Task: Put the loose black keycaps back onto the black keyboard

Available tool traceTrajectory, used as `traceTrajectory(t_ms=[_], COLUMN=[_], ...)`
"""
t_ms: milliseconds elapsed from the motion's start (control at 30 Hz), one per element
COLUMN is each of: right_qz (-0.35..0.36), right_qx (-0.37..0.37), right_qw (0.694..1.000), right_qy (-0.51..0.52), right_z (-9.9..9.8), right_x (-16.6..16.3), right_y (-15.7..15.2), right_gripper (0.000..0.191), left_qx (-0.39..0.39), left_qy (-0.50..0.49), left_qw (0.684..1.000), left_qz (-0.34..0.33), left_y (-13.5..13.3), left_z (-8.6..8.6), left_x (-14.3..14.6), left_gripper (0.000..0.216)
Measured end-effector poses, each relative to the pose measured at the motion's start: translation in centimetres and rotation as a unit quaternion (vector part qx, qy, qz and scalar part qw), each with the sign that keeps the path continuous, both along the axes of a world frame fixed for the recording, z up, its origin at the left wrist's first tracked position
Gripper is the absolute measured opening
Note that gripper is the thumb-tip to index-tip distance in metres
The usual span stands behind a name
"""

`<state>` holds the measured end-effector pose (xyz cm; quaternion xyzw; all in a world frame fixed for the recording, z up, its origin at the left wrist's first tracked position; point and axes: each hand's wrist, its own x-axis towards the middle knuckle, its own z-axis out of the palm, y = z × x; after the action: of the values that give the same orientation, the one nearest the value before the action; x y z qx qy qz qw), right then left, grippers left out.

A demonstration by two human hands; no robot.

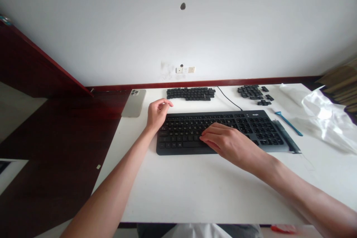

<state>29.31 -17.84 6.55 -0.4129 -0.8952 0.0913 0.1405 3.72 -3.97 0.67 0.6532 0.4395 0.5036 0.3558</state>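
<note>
A black keyboard [192, 144] lies on the white table; many keycaps are off, most plainly over its right part. Above its space-bar area is my right hand [223, 139], fingers pinched together and pointing down at the keys. Whatever is between those fingertips is hidden. My left hand [158, 113] rests at the keyboard's upper left corner with its fingers curled in; I cannot make out anything inside them. Behind the keyboard, a block of loose black keycaps [191, 93] is laid out in rows. A smaller group of keycaps [249, 91] sits farther right.
A phone [134, 104] lies face down at the table's left edge. To the right are a blue stick-like tool [288, 123], a dark strip [286, 136] against the keyboard's end and a crumpled clear plastic bag [323, 115]. The keyboard's cable [229, 99] runs toward the back.
</note>
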Motion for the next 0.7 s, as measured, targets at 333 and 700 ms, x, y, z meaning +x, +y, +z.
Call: traceTrajectory(t_ms=[333,700], right_qz=[-0.040,-0.088], right_qx=[0.098,0.059], right_qw=[0.989,0.992], right_qy=[-0.106,0.070], right_z=[-1.0,-2.0], right_x=[-2.0,-0.4], right_y=[-1.7,0.1], right_gripper=[0.023,0.016], left_qx=[-0.011,-0.006], left_qy=[0.001,0.013], left_qw=[1.000,1.000], left_qz=[0.010,0.001], left_y=[-0.2,-0.1], left_z=[0.1,0.0], left_x=[0.1,0.1], left_gripper=[0.020,0.020])
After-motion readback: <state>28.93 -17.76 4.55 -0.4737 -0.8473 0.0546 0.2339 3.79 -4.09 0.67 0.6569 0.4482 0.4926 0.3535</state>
